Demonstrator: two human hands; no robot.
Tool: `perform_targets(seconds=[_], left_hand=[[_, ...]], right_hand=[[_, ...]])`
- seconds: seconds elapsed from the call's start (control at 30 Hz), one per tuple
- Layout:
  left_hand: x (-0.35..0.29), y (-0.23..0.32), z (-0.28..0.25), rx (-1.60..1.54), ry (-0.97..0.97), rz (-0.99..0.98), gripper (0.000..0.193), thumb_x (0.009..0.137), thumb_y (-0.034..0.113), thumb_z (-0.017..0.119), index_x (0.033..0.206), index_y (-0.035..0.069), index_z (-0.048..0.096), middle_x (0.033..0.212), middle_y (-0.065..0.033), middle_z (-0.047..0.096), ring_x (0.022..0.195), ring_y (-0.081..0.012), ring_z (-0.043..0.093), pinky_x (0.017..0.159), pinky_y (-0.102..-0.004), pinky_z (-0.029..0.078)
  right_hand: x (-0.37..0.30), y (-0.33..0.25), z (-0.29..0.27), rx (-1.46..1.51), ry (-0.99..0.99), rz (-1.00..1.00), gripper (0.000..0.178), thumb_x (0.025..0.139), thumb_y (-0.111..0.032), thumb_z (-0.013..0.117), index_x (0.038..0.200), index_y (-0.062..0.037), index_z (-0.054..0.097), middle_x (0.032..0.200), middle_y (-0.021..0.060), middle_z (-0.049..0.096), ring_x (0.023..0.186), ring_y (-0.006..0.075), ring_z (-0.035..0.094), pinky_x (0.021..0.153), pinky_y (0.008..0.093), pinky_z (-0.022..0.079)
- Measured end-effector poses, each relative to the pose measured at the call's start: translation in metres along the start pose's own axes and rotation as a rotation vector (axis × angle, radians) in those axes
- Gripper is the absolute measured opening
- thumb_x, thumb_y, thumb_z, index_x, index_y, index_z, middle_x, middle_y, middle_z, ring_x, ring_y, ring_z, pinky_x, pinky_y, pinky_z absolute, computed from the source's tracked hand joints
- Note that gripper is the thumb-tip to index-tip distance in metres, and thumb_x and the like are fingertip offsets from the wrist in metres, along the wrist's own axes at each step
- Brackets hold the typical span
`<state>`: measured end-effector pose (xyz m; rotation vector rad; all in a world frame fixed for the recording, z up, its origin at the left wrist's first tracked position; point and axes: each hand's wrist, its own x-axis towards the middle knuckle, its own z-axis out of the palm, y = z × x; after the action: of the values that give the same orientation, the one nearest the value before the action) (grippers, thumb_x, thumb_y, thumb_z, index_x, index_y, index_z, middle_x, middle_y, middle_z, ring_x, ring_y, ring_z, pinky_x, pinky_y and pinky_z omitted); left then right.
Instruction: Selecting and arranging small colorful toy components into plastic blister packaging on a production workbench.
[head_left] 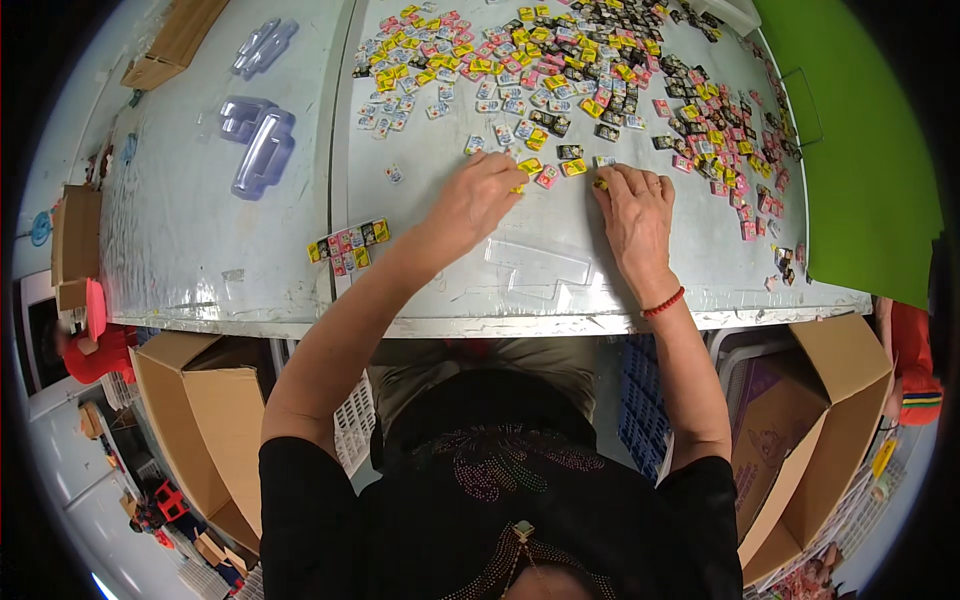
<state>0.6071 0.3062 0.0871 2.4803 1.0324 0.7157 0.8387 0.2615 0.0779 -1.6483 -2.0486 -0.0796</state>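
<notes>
My left hand (478,197) reaches onto the grey table (200,230), its fingers curled over a yellow packet at the near edge of a wide heap of small packets (560,60), coloured yellow, pink, black and pale blue. My right hand (636,208) lies flat beside it, fingertips on another yellow packet (601,183); a red bracelet circles that wrist. Loose packets (560,160) lie between the two hands. A clear plastic tray (540,268) rests on the table just below both hands. A short filled row of packets (348,246) sits to the left.
Empty clear plastic trays (262,140) lie on the table's left part, and a brown box (172,45) stands at the far left corner. A green panel (860,140) borders the right side. Open cardboard boxes (200,410) (820,430) stand below the table edge.
</notes>
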Motion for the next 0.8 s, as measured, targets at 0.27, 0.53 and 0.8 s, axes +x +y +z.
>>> perform_targets(seconds=[0.27, 0.53, 0.8], left_hand=[[0.027, -0.007, 0.009, -0.171, -0.059, -0.027, 0.027, 0.080, 0.007, 0.069, 0.106, 0.000, 0.066, 0.115, -0.0150, 0.063, 0.108, -0.0334, 0.059, 0.092, -0.0386, 0.049], [0.004, 0.000, 0.012, -0.158, -0.110, 0.050, 0.027, 0.080, 0.012, 0.071, 0.105, 0.002, 0.066, 0.114, -0.0127, 0.063, 0.107, -0.0308, 0.059, 0.092, -0.0388, 0.048], [0.020, -0.009, 0.007, -0.142, -0.053, 0.064, 0.024, 0.080, 0.011, 0.071, 0.102, 0.004, 0.067, 0.108, -0.0108, 0.064, 0.104, -0.0294, 0.060, 0.090, -0.0382, 0.048]], right_hand=[[0.014, 0.005, 0.012, 0.042, 0.013, -0.052, 0.023, 0.086, -0.011, 0.064, 0.109, -0.0098, 0.065, 0.108, 0.0070, 0.064, 0.101, 0.0262, 0.057, 0.097, 0.0434, 0.037], [-0.001, 0.008, 0.004, 0.070, -0.043, -0.160, 0.025, 0.086, -0.009, 0.063, 0.111, -0.0118, 0.065, 0.110, 0.0052, 0.061, 0.103, 0.0244, 0.056, 0.099, 0.0436, 0.036], [0.038, 0.005, 0.001, 0.166, -0.024, -0.214, 0.029, 0.080, -0.010, 0.066, 0.109, -0.0097, 0.065, 0.107, 0.0069, 0.063, 0.103, 0.0260, 0.056, 0.097, 0.0415, 0.037]])
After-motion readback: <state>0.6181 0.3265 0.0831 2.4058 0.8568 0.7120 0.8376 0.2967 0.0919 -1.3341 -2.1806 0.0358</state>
